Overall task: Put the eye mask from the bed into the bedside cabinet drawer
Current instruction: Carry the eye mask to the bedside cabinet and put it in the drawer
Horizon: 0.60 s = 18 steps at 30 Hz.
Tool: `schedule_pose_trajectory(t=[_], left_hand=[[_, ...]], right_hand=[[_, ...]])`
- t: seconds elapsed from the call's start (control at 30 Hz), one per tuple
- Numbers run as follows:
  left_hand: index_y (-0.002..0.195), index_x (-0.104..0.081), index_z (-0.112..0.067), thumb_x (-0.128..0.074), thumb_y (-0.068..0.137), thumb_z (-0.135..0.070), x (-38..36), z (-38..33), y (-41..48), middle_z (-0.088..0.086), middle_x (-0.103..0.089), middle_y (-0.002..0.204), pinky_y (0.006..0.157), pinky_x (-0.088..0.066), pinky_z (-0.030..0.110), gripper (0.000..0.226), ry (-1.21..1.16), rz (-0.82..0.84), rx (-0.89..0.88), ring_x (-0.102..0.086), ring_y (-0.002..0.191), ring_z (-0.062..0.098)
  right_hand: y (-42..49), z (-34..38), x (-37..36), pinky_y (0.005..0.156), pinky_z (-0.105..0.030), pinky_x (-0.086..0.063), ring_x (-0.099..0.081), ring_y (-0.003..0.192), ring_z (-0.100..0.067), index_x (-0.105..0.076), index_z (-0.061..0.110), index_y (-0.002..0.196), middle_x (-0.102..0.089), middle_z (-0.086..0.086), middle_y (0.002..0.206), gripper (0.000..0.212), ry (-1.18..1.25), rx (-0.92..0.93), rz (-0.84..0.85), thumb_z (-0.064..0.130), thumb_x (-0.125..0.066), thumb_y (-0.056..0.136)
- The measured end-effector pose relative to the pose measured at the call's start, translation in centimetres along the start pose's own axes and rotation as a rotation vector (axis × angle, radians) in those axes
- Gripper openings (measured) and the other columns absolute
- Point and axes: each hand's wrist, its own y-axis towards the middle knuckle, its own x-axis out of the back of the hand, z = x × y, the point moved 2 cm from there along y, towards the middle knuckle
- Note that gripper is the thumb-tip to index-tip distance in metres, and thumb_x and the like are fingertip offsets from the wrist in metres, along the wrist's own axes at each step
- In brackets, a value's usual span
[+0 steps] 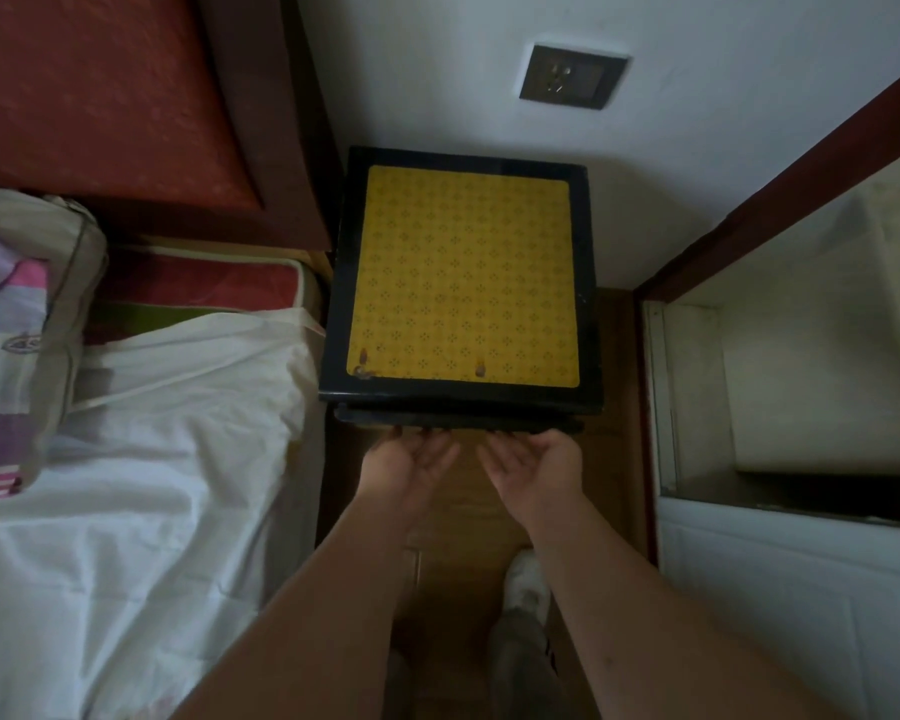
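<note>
Bedroom corner, head view: black cabinet (pixel 461 283) with yellow patterned top stands between bed (pixel 141 459) and a white wall with a socket (pixel 572 75). Drawer (pixel 458 422) front shows just under the cabinet's top edge. Left hand (pixel 411 462) and right hand (pixel 533 467), palms up, fingers spread wide, fingertips under the drawer edge, holding nothing. Eye mask not visible anywhere. Pillow (pixel 27 324) lies on bed, left.

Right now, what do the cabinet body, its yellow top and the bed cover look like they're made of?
Bedside cabinet: looks like wood with a glossy black finish; faint sheen along the edges. Yellow mat: thin printed sheet, probably plastic or vinyl, lying flat, corners rounded, small repeating pattern. White sheet: soft woven fabric; it creases and folds. Both hands, left hand and right hand, are empty at the drawer front.
</note>
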Motion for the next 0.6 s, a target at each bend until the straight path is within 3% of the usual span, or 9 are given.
schedule_pose_trajectory(t=[0.2, 0.43, 0.6], left_hand=[[0.13, -0.055, -0.007, -0.041, 0.1, 0.005, -1.7, -1.8, 1.4, 0.021, -0.078, 0.101, 0.069, -0.063, 0.045, 0.035, 0.018, 0.027, -0.025, -0.077, 0.097, 0.036], [0.117, -0.062, -0.011, -0.043, 0.1, 0.003, -2.5, -1.4, 0.8, 0.02, -0.073, 0.117, 0.065, -0.063, 0.041, 0.028, 0.08, 0.019, -0.053, -0.078, 0.092, 0.028], [0.132, -0.055, -0.004, -0.041, 0.101, 0.003, -2.2, -1.9, -0.1, 0.023, -0.066, 0.126, 0.065, -0.063, 0.043, 0.035, 0.094, -0.02, -0.055, -0.072, 0.108, 0.035]], right_hand=[[0.9, 1.5, -1.7, 0.093, -0.056, -0.051, -0.064, 0.109, -0.043, -0.056, 0.002, 0.117, -0.06, -0.03, 0.124, 0.028, 0.036, 0.001, 0.056, 0.004, -0.045, 0.092], [0.5, 1.9, -1.4, 0.093, -0.054, -0.051, -0.065, 0.113, -0.04, -0.056, 0.003, 0.128, -0.062, -0.026, 0.127, 0.033, -0.024, -0.035, 0.09, 0.011, -0.05, 0.097], [0.2, 2.3, -1.1, 0.106, -0.058, -0.043, -0.063, 0.112, -0.036, -0.051, 0.004, 0.136, -0.062, -0.022, 0.129, 0.038, -0.133, -0.051, 0.048, 0.018, -0.05, 0.1]])
